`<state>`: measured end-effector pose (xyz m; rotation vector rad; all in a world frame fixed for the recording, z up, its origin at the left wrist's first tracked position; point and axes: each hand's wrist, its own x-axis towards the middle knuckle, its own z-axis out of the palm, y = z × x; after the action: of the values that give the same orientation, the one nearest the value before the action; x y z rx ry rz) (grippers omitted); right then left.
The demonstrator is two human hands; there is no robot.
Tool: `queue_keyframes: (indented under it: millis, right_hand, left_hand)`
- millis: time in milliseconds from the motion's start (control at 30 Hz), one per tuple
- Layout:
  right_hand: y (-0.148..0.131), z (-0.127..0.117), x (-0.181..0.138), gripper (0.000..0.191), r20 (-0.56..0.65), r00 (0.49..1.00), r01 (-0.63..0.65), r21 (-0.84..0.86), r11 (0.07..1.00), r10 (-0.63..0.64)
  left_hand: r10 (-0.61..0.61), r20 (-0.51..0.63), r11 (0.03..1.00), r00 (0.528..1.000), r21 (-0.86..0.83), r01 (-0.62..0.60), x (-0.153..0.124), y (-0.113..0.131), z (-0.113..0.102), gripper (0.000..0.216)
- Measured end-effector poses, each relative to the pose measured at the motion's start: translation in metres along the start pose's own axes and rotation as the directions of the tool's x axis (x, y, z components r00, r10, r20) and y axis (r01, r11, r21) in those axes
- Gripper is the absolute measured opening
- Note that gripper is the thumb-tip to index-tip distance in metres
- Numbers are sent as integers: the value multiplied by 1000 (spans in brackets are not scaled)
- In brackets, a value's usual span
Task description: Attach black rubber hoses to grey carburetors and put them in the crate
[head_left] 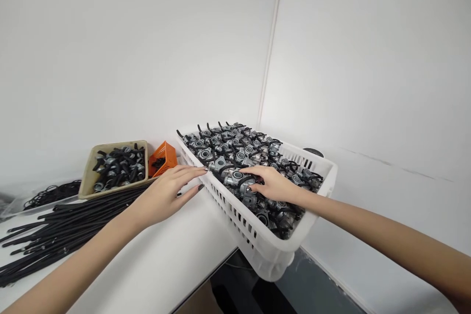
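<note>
A white slatted plastic basket is packed with rows of metal carburetors, each with short black hose pieces. My right hand reaches over the near part of the basket. Its fingers and thumb close around one carburetor that sits among the others; part of it is hidden by the hand. At the basket's left rim, my left hand holds nothing. Its fingers are stretched out and apart, with the tips at or close to the rim; whether they touch it I cannot tell.
Left of the basket lie a bundle of long black hoses, a beige bin of metal and black parts, and a small orange basket. The white basket overhangs the white table's edge. Walls meet in a corner behind.
</note>
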<state>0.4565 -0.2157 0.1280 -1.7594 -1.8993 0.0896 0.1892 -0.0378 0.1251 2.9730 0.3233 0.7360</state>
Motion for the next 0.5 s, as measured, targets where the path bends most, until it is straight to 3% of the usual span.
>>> queue_keyframes:
  millis: [167, 333, 500]
  right_hand:
    - [5, 3, 4, 43, -52, 999, -4, -16, 1000, 3]
    - [16, 6, 7, 42, -45, 999, 29, 70, 997, -26]
    - [24, 7, 14, 51, -35, 999, 28, 130, 991, -23]
  left_hand:
    - [47, -33, 998, 998, -41, -48, 38, 17, 15, 48]
    - [79, 130, 995, 988, 46, -85, 82, 36, 25, 31]
    - [161, 218, 980, 963, 77, -182, 112, 28, 25, 28]
